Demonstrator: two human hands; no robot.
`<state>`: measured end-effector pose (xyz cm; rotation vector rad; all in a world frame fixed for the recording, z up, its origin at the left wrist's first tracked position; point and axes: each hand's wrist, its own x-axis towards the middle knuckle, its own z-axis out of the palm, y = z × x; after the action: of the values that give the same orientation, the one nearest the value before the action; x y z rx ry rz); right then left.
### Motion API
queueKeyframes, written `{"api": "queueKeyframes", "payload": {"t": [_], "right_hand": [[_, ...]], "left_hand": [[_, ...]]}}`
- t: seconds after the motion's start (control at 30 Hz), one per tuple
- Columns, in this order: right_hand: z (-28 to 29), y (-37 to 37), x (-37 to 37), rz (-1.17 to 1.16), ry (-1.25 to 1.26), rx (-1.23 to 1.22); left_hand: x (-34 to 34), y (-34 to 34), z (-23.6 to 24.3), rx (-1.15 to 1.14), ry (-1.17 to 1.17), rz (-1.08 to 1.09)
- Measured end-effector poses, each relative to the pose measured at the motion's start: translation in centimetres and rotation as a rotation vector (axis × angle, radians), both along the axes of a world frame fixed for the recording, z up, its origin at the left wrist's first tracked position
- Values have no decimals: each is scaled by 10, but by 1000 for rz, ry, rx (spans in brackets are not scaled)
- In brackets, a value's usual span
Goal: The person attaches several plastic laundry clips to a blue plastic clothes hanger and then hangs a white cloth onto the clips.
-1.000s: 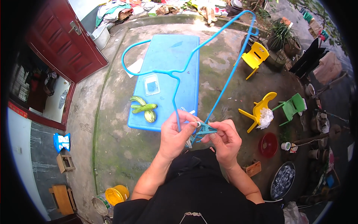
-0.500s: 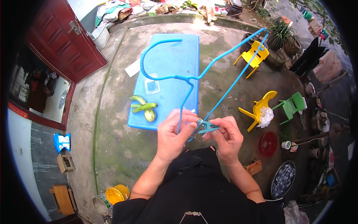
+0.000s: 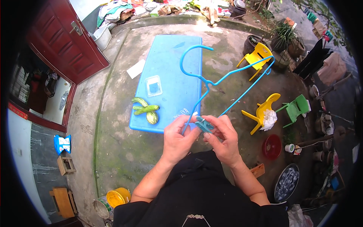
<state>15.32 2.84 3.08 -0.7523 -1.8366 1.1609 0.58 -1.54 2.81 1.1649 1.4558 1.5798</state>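
Both my hands are close together above the near edge of a blue table. My left hand (image 3: 177, 137) grips the lower part of a blue wire clothes hanger (image 3: 207, 81), whose hook points up and away from me. Between the thumb and fingers of my right hand (image 3: 225, 140) is a teal clothespin (image 3: 204, 125). The left fingertips touch the clothespin's far end. Whether its jaws are clamped on the wire is hidden by my fingers, as is the hanger's lowest stretch.
The blue table (image 3: 174, 53) bears green-striped squashes (image 3: 146, 109), a clear square container (image 3: 154, 86) and thin pale loops (image 3: 183, 112). To the right stand yellow chairs (image 3: 269, 99), a green chair (image 3: 297, 106), a red basin (image 3: 272, 146) and a dark tub (image 3: 286, 182). Yellow bucket (image 3: 118, 197) at lower left.
The hanger has swung to the right and its top has dropped lower. My right hand has shifted slightly left, and the clothespin has turned, its handles now pointing down and right.
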Motion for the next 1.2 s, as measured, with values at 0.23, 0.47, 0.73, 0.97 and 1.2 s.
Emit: {"api": "queueKeyframes", "payload": {"t": [0.23, 0.47, 0.73, 0.97, 1.2], "right_hand": [[0, -1, -1, -76, 83, -18], [9, 18, 13, 61, -177, 362], [20, 24, 21, 184, -237, 408], [30, 21, 23, 186, -261, 317], [22, 21, 20, 142, -256, 341]], "left_hand": [[0, 2, -4, 64, 107, -20], [-26, 5, 4, -54, 285, -307], [-48, 8, 24, -333, -296, -731], [-46, 8, 12, -361, -299, -683], [-33, 5, 16, -338, -237, -460]]}}
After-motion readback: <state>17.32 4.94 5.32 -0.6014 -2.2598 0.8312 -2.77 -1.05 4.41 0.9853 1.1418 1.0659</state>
